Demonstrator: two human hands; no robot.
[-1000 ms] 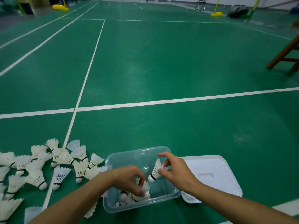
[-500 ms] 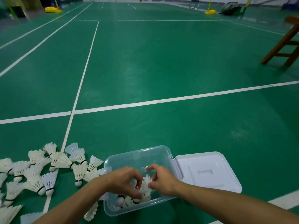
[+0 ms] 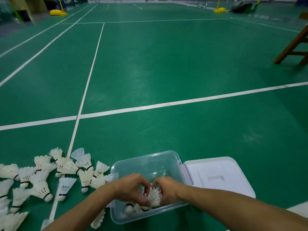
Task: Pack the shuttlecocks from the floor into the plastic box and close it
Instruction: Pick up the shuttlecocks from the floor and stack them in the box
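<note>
Both hands are down inside the plastic box (image 3: pixel 146 165), meeting over the shuttlecocks in the box (image 3: pixel 154 196). Left hand (image 3: pixel 131 189) curls its fingers and thumb round the white feathers of that cluster; right hand (image 3: pixel 166 190) has its fingers bent down into the same feathers, though whether it actually pinches one cannot be told from this angle.

From largest to smallest: the green court floor (image 3: pixel 166 72) fills nearly the whole view, crossed by white court lines (image 3: pixel 166 104) that meet at a junction to the left. A wooden chair (image 3: pixel 295 45) stands at the right edge, only its legs and rungs showing. Far back sit two yellow post bases (image 3: pixel 58 12) and a dark bag (image 3: pixel 241 5).

The white lid (image 3: pixel 218 177) lies open flat on the floor, just beside the box on its right and touching its long wall. The clear box itself sits on the floor near the bottom middle, its far half showing bare bottom, its near half holding the small heap of shuttlecocks with black-banded cork tips.

Left of the box, a loose pile of shuttlecocks on the floor (image 3: pixel 41 180) spreads to the picture's edge, lying on their sides across one white line. One more shuttlecock (image 3: pixel 98 219) lies below the left forearm, close against the box's near corner.
</note>
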